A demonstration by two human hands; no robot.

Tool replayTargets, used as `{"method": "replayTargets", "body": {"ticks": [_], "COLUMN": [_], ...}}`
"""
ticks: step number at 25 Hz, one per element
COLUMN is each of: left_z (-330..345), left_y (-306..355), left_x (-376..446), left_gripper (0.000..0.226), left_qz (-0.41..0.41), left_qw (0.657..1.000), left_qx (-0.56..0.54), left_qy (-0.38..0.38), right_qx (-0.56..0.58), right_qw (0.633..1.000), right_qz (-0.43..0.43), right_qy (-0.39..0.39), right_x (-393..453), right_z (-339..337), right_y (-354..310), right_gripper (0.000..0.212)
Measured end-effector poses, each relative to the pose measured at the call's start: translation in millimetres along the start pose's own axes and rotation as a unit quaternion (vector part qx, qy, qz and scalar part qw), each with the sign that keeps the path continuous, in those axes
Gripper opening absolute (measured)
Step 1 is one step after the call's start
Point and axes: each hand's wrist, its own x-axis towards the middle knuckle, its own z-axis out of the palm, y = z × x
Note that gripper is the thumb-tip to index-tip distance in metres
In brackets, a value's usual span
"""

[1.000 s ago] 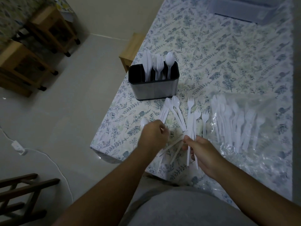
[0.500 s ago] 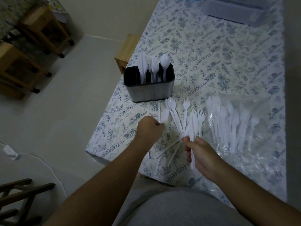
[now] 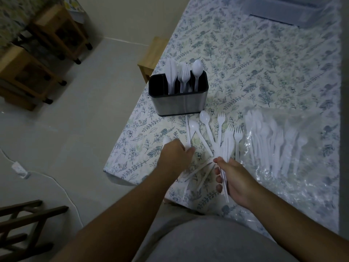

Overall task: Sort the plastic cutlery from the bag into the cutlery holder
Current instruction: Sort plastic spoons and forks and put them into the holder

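The right hand [image 3: 238, 178] grips a bundle of forks [image 3: 227, 146] near the bag [image 3: 294, 148], the left hand [image 3: 174, 154] closes on a spoon (barely visible), and a loose fork could slip before reaching the cutlery holder [image 3: 179, 103].

We find no text, label, brand, number or sign that can be read. The cloth on the desk [image 3: 264, 59] carries only a printed pattern of leaves and flowers, no words. The cutlery holder [image 3: 179, 100] shows a plain metal wall with no mark that we can make out. The clear bag [image 3: 302, 167] bears no legible print, and the white cutlery is blank as far as the dim light lets us tell. The pale box [image 3: 283, 10] at the far edge shows no lettering.
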Motion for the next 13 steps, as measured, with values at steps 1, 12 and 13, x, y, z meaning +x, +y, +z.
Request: {"method": "replayTargets", "body": {"ticks": [1, 12, 13], "left_z": [2.5, -37.5, -39.1], "left_y": [0.2, -7.3, -7.4], "left_x": [7.3, -27.4, -23.8], "left_gripper": [0.037, 0.013, 0.012], "left_qz": [-0.001, 0.192, 0.166], "left_qw": [0.999, 0.979, 0.978], "left_qx": [0.037, -0.019, -0.094], "left_qy": [-0.009, -0.062, -0.087], "right_qx": [-0.02, -0.51, -0.522], "right_qw": [1.0, 0.782, 0.788], "right_qz": [-0.009, -0.358, -0.326], "right_qy": [-0.001, -0.008, -0.029], "right_x": [-3.0, -11.9, -9.9], "right_z": [0.2, 12.5, 13.0], "right_y": [-0.7, -45.3, -43.0], "right_gripper": [0.021, 0.024, 0.02]}}
